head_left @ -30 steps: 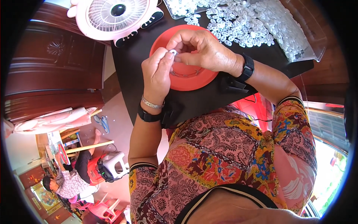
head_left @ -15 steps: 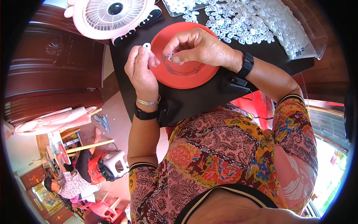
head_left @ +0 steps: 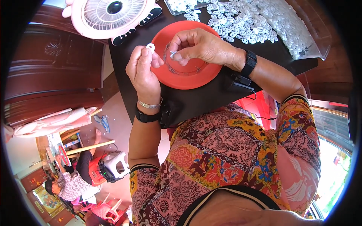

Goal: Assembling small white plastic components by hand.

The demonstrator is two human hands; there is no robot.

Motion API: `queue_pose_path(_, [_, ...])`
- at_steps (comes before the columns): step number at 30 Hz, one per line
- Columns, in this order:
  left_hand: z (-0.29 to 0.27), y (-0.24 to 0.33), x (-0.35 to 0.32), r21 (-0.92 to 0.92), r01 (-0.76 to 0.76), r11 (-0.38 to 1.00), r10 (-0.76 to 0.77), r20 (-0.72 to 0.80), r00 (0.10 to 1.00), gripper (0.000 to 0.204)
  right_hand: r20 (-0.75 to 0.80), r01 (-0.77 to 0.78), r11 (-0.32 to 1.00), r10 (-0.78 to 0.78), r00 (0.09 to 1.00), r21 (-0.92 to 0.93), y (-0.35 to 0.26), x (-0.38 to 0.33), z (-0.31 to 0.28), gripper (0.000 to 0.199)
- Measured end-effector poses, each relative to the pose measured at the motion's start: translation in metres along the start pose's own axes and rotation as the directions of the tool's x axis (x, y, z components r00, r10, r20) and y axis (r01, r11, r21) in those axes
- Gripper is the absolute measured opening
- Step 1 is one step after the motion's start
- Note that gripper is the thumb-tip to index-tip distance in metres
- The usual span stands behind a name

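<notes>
My left hand (head_left: 141, 69) pinches a small white oval plastic piece with a hole (head_left: 151, 47) between thumb and forefinger, just past the left rim of a red plate (head_left: 181, 83). Over the plate, my right hand (head_left: 196, 47) is closed on a small silvery metal piece (head_left: 172, 54); its exact shape is too small to make out. Several thin dark metal pieces (head_left: 171, 69) lie on the plate below my hands. The two held pieces are apart from each other.
A heap of white oval pieces (head_left: 241, 22) covers the far right of the dark table (head_left: 200, 100), partly in a clear bag (head_left: 292, 34). A pink fan (head_left: 113, 19) stands at the far left. Another person (head_left: 73, 184) sits at the lower left.
The white piece has tilted slightly in my left fingers. My right fingers have shifted and turned the metal piece a little. Both hands stay closed.
</notes>
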State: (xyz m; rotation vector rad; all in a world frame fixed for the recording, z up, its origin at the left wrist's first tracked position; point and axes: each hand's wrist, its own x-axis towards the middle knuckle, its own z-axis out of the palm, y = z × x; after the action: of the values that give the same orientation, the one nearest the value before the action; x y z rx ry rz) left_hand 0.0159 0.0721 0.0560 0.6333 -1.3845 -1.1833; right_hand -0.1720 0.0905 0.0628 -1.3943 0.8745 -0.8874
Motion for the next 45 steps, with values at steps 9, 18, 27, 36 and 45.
queue_pose_path(9, [0.002, 0.001, 0.0, 0.007, 0.044, 0.999, -0.044, 0.019, 0.999, 0.025, -0.036, -0.02, 1.0, 0.021, 0.999, 0.013, -0.003, -0.002, 0.001, 0.017])
queue_pose_path(18, [-0.001, -0.001, 0.002, -0.122, 0.201, 0.972, -0.179, 0.176, 0.968, 0.027, -0.037, 0.098, 0.995, -0.098, 0.994, -0.012, 0.0, -0.001, 0.0, 0.01])
queue_pose_path(27, [0.001, 0.0, 0.001, -0.066, 0.183, 0.981, -0.168, 0.189, 0.968, 0.02, -0.066, 0.107, 0.994, -0.109, 0.992, -0.038, -0.003, 0.0, -0.001, 0.009])
queue_pose_path(36, [0.004, 0.0, -0.001, 0.099, 0.178, 0.979, -0.194, 0.179, 0.965, 0.018, -0.099, 0.105, 0.994, -0.108, 0.989, -0.042, -0.006, -0.001, 0.0, 0.011])
queue_pose_path(45, [-0.003, -0.011, 0.003, -0.424, 0.538, 0.728, -0.417, 0.349, 0.839, 0.022, -0.046, -0.001, 0.99, -0.006, 0.999, -0.141, -0.012, -0.004, -0.004, 0.015])
